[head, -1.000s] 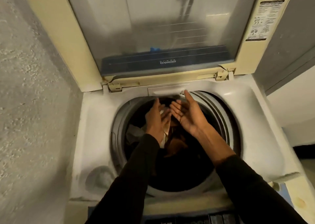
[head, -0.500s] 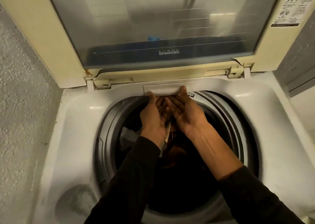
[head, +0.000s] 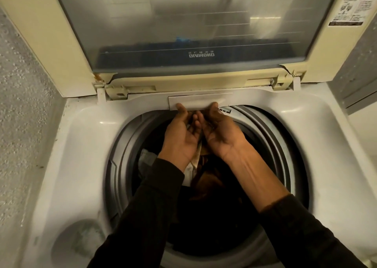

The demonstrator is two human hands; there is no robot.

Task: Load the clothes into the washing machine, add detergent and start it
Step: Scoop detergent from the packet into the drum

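both hands reach to the flap [head: 199, 102] at the back rim of the washer [head: 85, 145], centre frame. left hand [head: 181, 137] and right hand [head: 221, 134] lie palm up, thumbs on the flap; fingers underneath, grip unclear. clothes [head: 206, 186] sit in the drum below. lid [head: 183, 23] stands raised.

The washing machine [head: 318, 137] has a glossy white plastic top with bright highlights. Its raised lid [head: 183, 23] is hazy, reflective glass in a yellowed, matt plastic frame. The drum rim [head: 271, 125] looks like smooth grey plastic. Dark, soft cloth clothes [head: 214, 216] fill the drum. The left wall [head: 22, 125] is rough and grainy.
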